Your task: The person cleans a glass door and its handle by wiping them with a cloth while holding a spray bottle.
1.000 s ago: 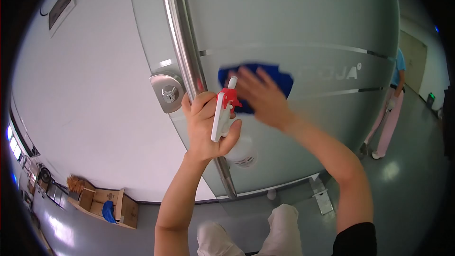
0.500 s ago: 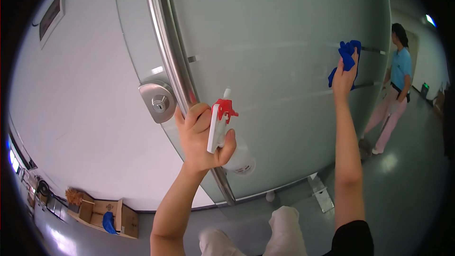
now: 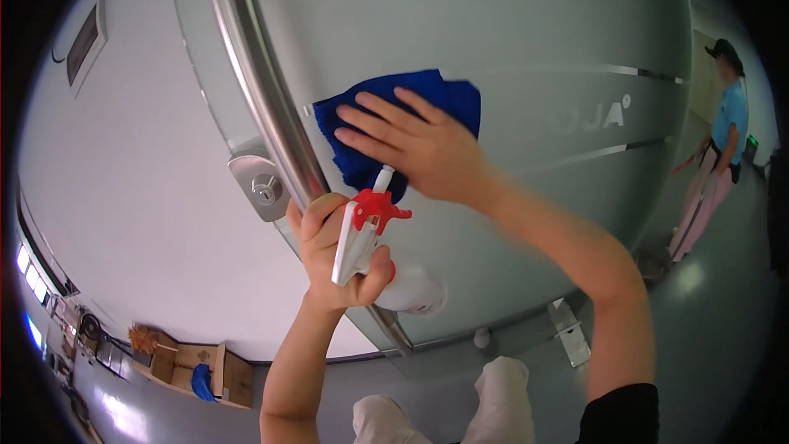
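My left hand (image 3: 333, 255) is wrapped round the neck of a spray bottle (image 3: 408, 289) with a red and white trigger head, and its fingers also touch the long metal door handle (image 3: 267, 99). The nozzle points up, just below the cloth. My right hand (image 3: 427, 148) lies flat with fingers spread on a blue cloth (image 3: 378, 90), pressing it against the frosted glass door (image 3: 526, 222) to the right of the handle.
A round metal lock (image 3: 261, 187) sits left of the handle. On the floor at lower left stands an open cardboard box (image 3: 234, 376) with blue cloth inside. A person (image 3: 715, 148) in a light blue shirt stands at right. A metal floor fitting (image 3: 571, 333) lies by the door bottom.
My right hand and the cloth swept out to the right side of the glass, then back left near the handle, where the cloth is spread out. The person at right has changed position.
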{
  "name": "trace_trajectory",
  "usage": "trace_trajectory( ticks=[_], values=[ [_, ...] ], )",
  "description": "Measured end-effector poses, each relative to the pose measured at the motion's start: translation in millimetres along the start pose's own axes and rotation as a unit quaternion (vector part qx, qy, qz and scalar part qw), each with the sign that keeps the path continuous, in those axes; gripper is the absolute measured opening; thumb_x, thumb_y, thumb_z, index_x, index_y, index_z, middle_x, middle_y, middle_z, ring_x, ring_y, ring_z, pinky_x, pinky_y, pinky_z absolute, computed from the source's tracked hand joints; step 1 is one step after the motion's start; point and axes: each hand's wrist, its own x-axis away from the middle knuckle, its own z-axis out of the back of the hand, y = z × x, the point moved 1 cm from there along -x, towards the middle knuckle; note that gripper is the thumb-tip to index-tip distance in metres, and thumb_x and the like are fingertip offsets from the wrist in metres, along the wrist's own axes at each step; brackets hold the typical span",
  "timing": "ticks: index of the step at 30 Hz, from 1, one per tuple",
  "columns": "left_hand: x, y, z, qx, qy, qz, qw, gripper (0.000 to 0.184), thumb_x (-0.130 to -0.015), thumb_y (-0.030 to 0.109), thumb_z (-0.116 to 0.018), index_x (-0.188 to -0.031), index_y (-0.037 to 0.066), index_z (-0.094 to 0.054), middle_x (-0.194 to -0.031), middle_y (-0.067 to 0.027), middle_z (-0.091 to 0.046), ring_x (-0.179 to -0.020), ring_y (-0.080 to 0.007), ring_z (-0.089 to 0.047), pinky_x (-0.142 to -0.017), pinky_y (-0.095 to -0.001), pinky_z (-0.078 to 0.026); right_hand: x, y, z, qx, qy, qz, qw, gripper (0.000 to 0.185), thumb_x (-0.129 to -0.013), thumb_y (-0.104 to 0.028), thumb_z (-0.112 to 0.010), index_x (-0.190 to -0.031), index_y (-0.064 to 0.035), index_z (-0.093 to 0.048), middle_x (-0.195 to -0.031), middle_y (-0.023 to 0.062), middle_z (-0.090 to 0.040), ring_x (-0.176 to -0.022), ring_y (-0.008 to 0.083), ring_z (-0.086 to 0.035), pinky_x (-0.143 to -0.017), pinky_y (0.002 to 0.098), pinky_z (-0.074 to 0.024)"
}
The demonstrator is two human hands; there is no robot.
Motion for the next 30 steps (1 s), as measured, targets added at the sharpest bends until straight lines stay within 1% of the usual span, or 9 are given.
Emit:
trace_trajectory(
  ticks=[4, 7, 10, 14, 17, 21, 23, 27, 30],
  values=[
    [7, -1, -1, -0.002, -0.009, 0.008, 1.000, 0.020, -0.067, 0.023, -0.061, -0.077, 0.007, -0.065, -0.090, -0.0066, -0.064, -0.103, -0.0289, -0.049, -0.099, -0.0444, -0.027, 30, 50, 38, 0.076, 0.009, -0.102, 0.992, 0.071, -0.073, 0.002, -0.053, -0.140, -0.0178, -0.048, -0.149, 0.0023, -0.043, -0.138, 0.0229, -0.039, -0.112, 0.0446, -0.0304],
    [8, 0, -2, -0.006, 0.005, -0.014, 1.000, 0.020, -0.066, 0.024, -0.061, -0.076, 0.007, -0.064, -0.090, -0.0069, -0.064, -0.102, -0.0286, -0.048, -0.098, -0.0442, -0.027, 84, 91, 57, 0.055, 0.161, -0.203, 0.964, 0.076, -0.064, 0.002, -0.050, -0.140, -0.0085, -0.049, -0.147, 0.0087, -0.045, -0.139, 0.0266, -0.038, -0.112, 0.0444, -0.0268],
    [5, 1, 0, 0.007, 0.007, -0.017, 1.000, 0.024, -0.061, 0.020, -0.063, -0.079, 0.004, -0.064, -0.092, -0.0075, -0.065, -0.094, -0.0271, -0.051, -0.092, -0.0461, -0.029, 155, 141, 64, 0.021, 0.322, -0.322, 0.890, 0.057, -0.079, 0.001, -0.050, -0.135, -0.0029, -0.052, -0.143, 0.0144, -0.048, -0.133, 0.0324, -0.043, -0.111, 0.0374, -0.0301],
    [4, 5, 1, 0.021, 0.014, -0.029, 0.999, 0.020, -0.062, 0.021, -0.062, -0.075, 0.005, -0.062, -0.091, -0.0077, -0.065, -0.094, -0.0274, -0.050, -0.092, -0.0449, -0.029, 241, 175, 96, 0.141, 0.270, -0.474, 0.826, 0.044, -0.094, -0.011, -0.056, -0.135, 0.0029, -0.048, -0.143, 0.0178, -0.047, -0.131, 0.0329, -0.045, -0.110, 0.0378, -0.0310],
    [7, 2, -1, 0.023, 0.012, -0.027, 0.999, 0.019, -0.063, 0.023, -0.061, -0.071, 0.007, -0.062, -0.090, -0.0091, -0.063, -0.098, -0.0282, -0.049, -0.094, -0.0426, -0.027, 237, 168, 80, 0.115, 0.322, -0.497, 0.797, 0.038, -0.098, -0.018, -0.053, -0.127, 0.0055, -0.052, -0.145, 0.0206, -0.042, -0.134, 0.0336, -0.041, -0.111, 0.0370, -0.0298],
    [9, 2, -3, 0.030, 0.022, -0.008, 0.999, 0.018, -0.063, 0.024, -0.061, -0.070, 0.007, -0.062, -0.090, -0.0087, -0.063, -0.099, -0.0281, -0.049, -0.095, -0.0425, -0.026, 163, 79, 48, 0.000, 0.296, -0.389, 0.872, 0.058, -0.089, -0.009, -0.056, -0.143, 0.0018, -0.038, -0.152, 0.0166, -0.035, -0.141, 0.0325, -0.031, -0.114, 0.0406, -0.0233],
    [10, 4, -4, 0.028, 0.021, 0.006, 0.999, 0.018, -0.063, 0.024, -0.061, -0.069, 0.007, -0.062, -0.090, -0.0084, -0.063, -0.100, -0.0280, -0.049, -0.096, -0.0422, -0.026, 143, 41, 35, 0.080, 0.160, -0.348, 0.920, 0.062, -0.086, -0.009, -0.058, -0.144, -0.0016, -0.038, -0.154, 0.0137, -0.034, -0.143, 0.0312, -0.028, -0.115, 0.0448, -0.0217],
    [11, 6, -1, 0.011, -0.005, 0.019, 1.000, 0.018, -0.065, 0.024, -0.060, -0.069, 0.007, -0.062, -0.088, -0.0075, -0.064, -0.102, -0.0283, -0.048, -0.096, -0.0419, -0.028, 127, 0, 19, 0.059, 0.061, -0.266, 0.960, 0.058, -0.088, -0.020, -0.056, -0.143, -0.0052, -0.043, -0.152, 0.0131, -0.037, -0.144, 0.0303, -0.029, -0.115, 0.0479, -0.0208],
    [12, 4, -4, 0.007, -0.006, 0.022, 1.000, 0.017, -0.066, 0.023, -0.059, -0.069, 0.007, -0.062, -0.082, -0.0052, -0.064, -0.103, -0.0283, -0.048, -0.095, -0.0422, -0.030, 144, 34, 43, 0.047, 0.111, -0.283, 0.952, 0.057, -0.087, -0.013, -0.053, -0.143, -0.0046, -0.043, -0.151, 0.0132, -0.039, -0.141, 0.0307, -0.034, -0.114, 0.0454, -0.0232]
  ],
)
